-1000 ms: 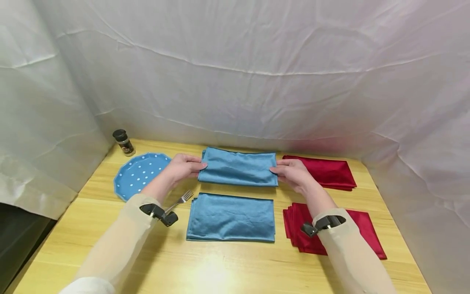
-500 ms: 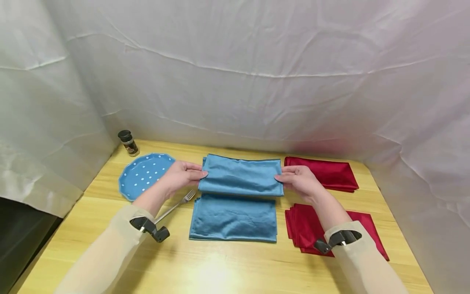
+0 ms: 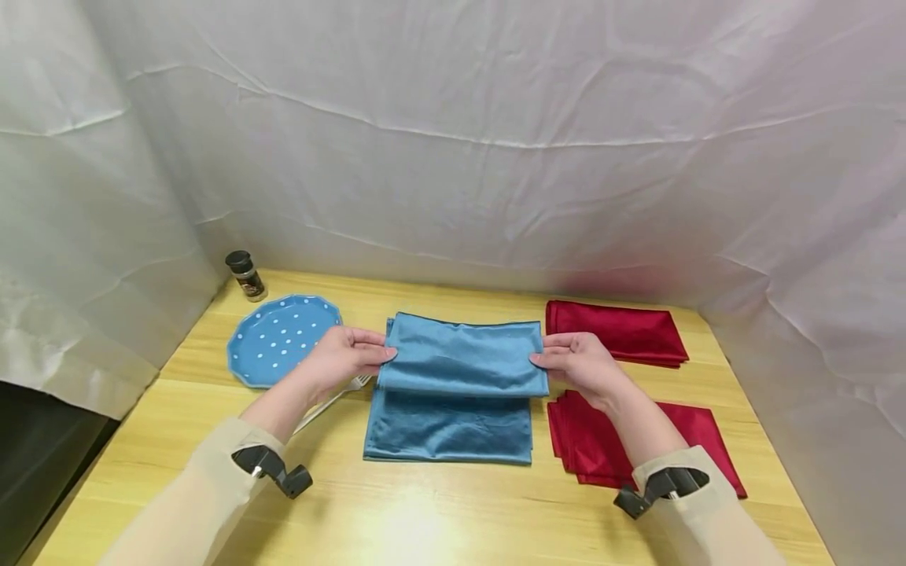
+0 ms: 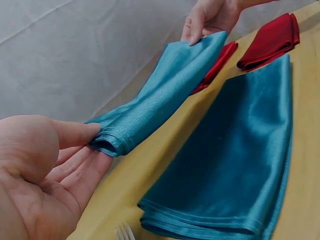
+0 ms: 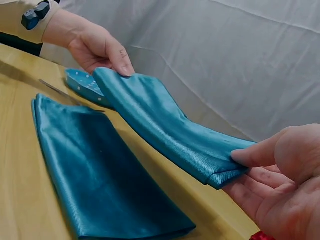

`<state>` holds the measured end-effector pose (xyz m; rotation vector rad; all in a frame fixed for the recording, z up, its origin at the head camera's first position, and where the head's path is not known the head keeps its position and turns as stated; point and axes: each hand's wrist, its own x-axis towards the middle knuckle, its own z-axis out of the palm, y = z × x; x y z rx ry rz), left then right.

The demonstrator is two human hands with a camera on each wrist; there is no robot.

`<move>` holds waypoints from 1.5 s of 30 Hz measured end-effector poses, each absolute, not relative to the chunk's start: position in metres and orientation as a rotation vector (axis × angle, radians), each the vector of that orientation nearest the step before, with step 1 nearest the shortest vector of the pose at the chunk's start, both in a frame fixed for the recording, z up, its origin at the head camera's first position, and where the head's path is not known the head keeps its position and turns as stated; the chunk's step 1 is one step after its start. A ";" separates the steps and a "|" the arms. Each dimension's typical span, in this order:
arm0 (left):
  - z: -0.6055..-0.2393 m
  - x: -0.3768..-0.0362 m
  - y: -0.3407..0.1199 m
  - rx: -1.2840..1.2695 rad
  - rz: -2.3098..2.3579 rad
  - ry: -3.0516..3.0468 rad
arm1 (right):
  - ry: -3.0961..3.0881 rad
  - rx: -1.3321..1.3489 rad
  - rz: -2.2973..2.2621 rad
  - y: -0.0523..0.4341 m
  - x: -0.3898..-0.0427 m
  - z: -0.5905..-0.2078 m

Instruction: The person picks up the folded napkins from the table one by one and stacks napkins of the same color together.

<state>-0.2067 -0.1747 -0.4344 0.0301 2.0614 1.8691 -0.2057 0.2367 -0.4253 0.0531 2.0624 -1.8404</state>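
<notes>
A folded blue napkin (image 3: 463, 355) hangs in the air between my two hands, above the far edge of a second folded blue napkin (image 3: 447, 428) lying flat on the table. My left hand (image 3: 344, 355) pinches its left end between thumb and fingers, as the left wrist view shows at the napkin's fold (image 4: 112, 137). My right hand (image 3: 576, 360) pinches the right end (image 5: 220, 170) the same way. The lifted napkin (image 5: 160, 122) sags a little in the middle.
A blue dotted plate (image 3: 281, 339) and a pepper shaker (image 3: 245, 275) sit at the far left. A fork (image 3: 333, 397) lies by my left wrist. Two folded red napkins lie at the right, one far (image 3: 617, 332), one near (image 3: 602, 440). White sheets wall the wooden table (image 3: 425, 511).
Both hands have lifted the far blue napkin off the table and carried it toward me, so it now overlaps the near blue napkin's far edge.
</notes>
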 end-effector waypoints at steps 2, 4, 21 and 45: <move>-0.437 -0.202 -0.176 0.008 1.860 2.058 | 2.055 0.039 -1.841 0.236 -0.202 -0.427; -0.440 -0.199 -0.178 -0.004 1.868 2.046 | 2.053 0.026 -1.837 0.235 -0.199 -0.427; -0.451 -0.177 -0.187 0.038 1.833 2.049 | 2.012 0.026 -1.857 0.231 -0.172 -0.439; -0.468 -0.157 -0.192 0.025 1.832 2.033 | 1.970 0.008 -1.858 0.231 -0.155 -0.462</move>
